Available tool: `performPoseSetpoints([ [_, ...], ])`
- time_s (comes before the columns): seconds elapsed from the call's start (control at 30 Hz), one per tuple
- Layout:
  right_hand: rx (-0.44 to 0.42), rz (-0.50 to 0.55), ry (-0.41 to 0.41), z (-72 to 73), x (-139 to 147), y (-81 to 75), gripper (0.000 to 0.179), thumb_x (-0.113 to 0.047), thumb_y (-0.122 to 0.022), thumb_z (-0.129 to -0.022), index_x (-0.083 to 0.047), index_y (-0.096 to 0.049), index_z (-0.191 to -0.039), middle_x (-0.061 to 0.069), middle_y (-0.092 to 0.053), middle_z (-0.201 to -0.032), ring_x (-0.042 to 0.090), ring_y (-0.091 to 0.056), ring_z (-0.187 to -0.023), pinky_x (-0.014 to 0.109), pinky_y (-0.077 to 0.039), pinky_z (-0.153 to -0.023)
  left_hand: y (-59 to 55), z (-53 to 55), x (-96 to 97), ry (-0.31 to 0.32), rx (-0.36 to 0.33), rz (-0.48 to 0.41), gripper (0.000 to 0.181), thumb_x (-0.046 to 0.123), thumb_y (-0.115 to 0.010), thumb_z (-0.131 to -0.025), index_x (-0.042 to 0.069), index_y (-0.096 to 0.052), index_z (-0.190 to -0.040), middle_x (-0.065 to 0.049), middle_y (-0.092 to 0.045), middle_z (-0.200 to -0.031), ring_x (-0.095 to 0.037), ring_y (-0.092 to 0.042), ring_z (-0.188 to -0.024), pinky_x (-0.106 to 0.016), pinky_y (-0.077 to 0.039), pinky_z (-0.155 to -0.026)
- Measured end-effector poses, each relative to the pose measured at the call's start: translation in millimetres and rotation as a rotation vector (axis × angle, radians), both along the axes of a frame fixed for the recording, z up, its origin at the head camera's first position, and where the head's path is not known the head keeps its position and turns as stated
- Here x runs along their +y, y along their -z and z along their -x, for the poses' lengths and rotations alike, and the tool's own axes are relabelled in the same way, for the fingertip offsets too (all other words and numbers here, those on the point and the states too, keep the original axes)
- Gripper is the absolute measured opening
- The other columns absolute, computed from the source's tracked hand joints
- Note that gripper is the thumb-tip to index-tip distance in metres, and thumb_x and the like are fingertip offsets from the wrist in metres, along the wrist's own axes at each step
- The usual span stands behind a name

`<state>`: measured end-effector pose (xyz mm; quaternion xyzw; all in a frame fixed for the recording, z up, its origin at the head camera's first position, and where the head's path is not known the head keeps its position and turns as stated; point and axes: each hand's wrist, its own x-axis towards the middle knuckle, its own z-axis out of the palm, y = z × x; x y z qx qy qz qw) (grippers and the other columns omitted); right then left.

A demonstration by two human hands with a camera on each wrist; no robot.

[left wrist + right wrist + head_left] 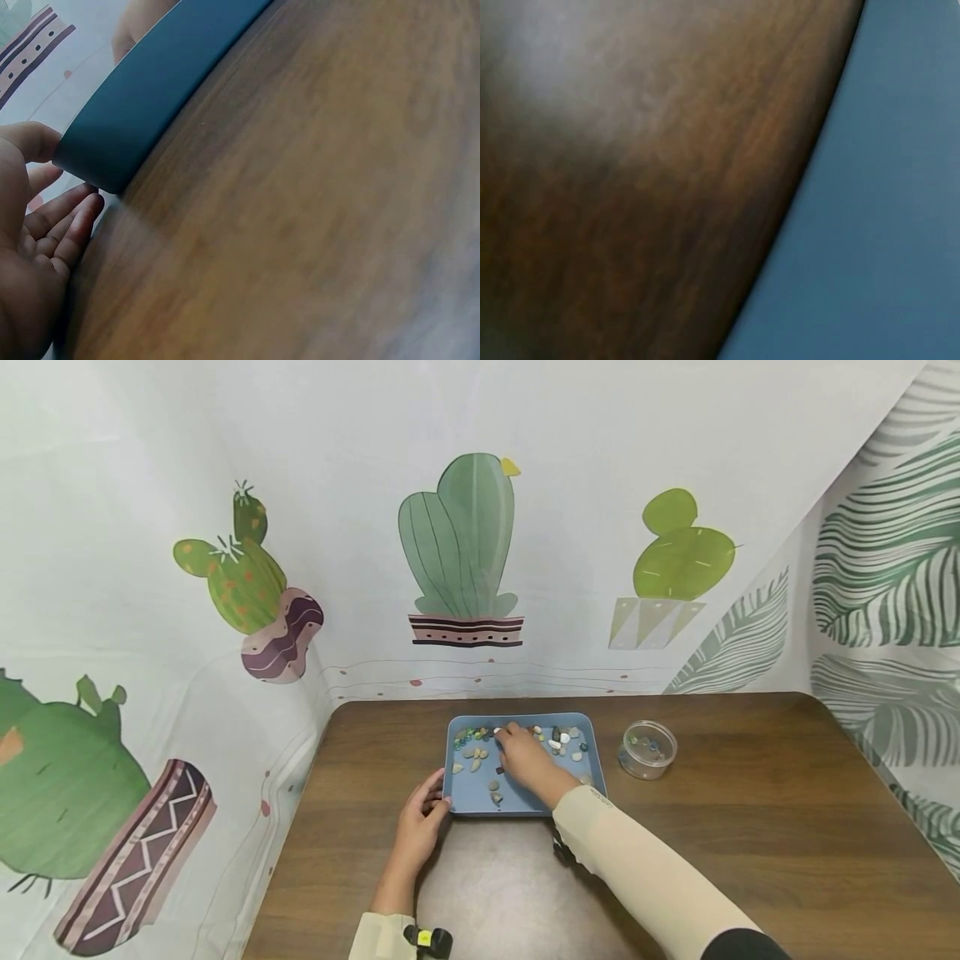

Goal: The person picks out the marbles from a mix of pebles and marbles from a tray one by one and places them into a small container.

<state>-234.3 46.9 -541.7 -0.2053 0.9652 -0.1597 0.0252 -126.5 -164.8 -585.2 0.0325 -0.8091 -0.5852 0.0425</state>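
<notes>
A shallow blue tray [427, 777] [142, 97] [885, 187] lies on the table, with small pebbles and glassy stones scattered in it. My left hand [418, 825] [34, 240] holds the tray's near left corner, thumb and fingers at its walls. Over the far middle of the tray, my right hand [527, 758] reaches down with bent fingers, fingertips among the stones; I cannot tell whether they pinch one. Beige pebbles [476, 754] form a flower-like cluster left of it. White stones [555, 744] and dark ones lie to its right. The right wrist view shows no hand.
A round clear tub [647, 750] with a few glassy stones in it stands right of the tray. The brown wooden table [720, 827] ends at a white cloth [570, 527] printed with cacti, behind and along the left.
</notes>
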Motion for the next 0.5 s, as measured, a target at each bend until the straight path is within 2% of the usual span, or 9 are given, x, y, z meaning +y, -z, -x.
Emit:
performPoseSetpoints([
  [0.23,0.042,0.015,-0.006,-1.2,0.1,2.6,0.032,-0.014,-0.061,-0.092,-0.004,-0.061,-0.122,0.012,-0.060,-0.111,0.026,-0.062,-0.105,0.037,-0.052,-0.093,1.2,0.6,2.2,-0.016,0.007,0.010,0.049,0.007,-0.062,-0.091,0.015,-0.053,-0.138,-0.014,-0.060,-0.127,-0.027,-0.057,-0.109,-0.019,-0.047,-0.089],
  [0.5,0.066,0.016,-0.020,-0.4,0.4,4.4,0.031,-0.015,-0.064,-0.091,-0.003,-0.062,-0.120,0.011,-0.061,-0.107,0.026,-0.062,-0.103,0.038,-0.052,-0.092,0.0,0.2,-0.9,0.005,-0.013,0.003,0.048,0.014,-0.063,-0.091,0.027,-0.055,-0.136,-0.002,-0.061,-0.126,-0.017,-0.057,-0.108,-0.022,-0.048,-0.091],
])
